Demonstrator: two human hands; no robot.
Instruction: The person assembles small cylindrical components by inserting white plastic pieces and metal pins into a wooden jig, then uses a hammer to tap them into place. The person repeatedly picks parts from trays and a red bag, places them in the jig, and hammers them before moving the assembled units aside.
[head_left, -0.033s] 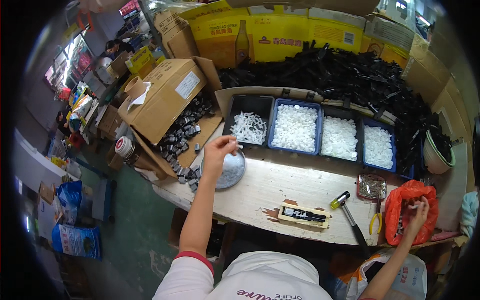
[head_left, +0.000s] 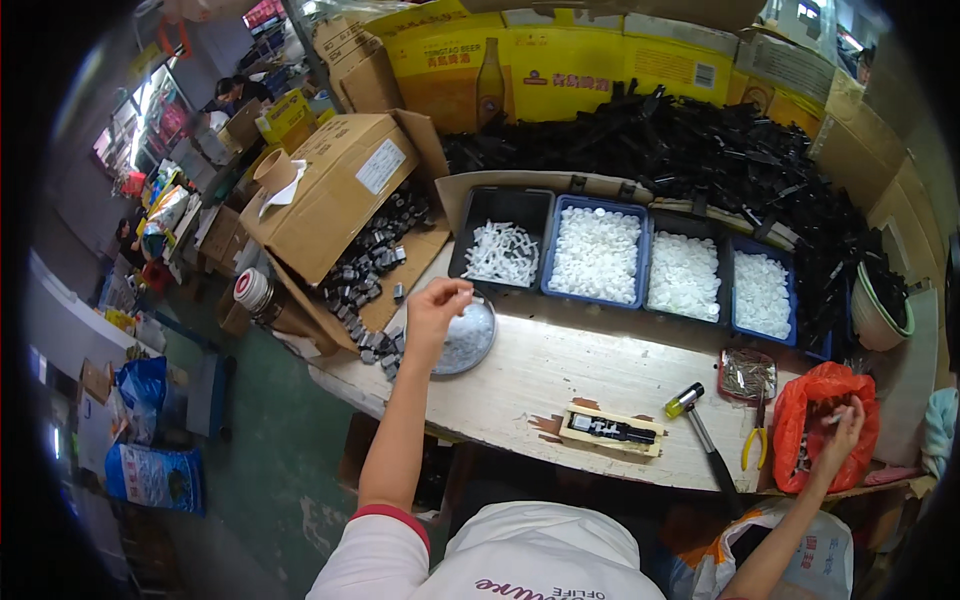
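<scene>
My left hand [head_left: 436,302] is stretched out over a round metal dish [head_left: 478,345] of small pale parts, with its fingertips pinched on a few small white parts. My right hand [head_left: 842,428] rests on a red plastic bag [head_left: 806,405] at the table's right edge, with a small white piece pinched in its fingers. Between my hands, a pale wooden jig [head_left: 612,430] with a black part in it lies on the worn wooden table [head_left: 560,375].
A hammer [head_left: 704,440], yellow pliers [head_left: 754,447] and a tray of small metal pins [head_left: 745,372] lie near the bag. Several bins of white parts [head_left: 596,255] line the back, with a heap of black parts [head_left: 700,140] behind. A cardboard box [head_left: 335,185] spills dark pieces at the left.
</scene>
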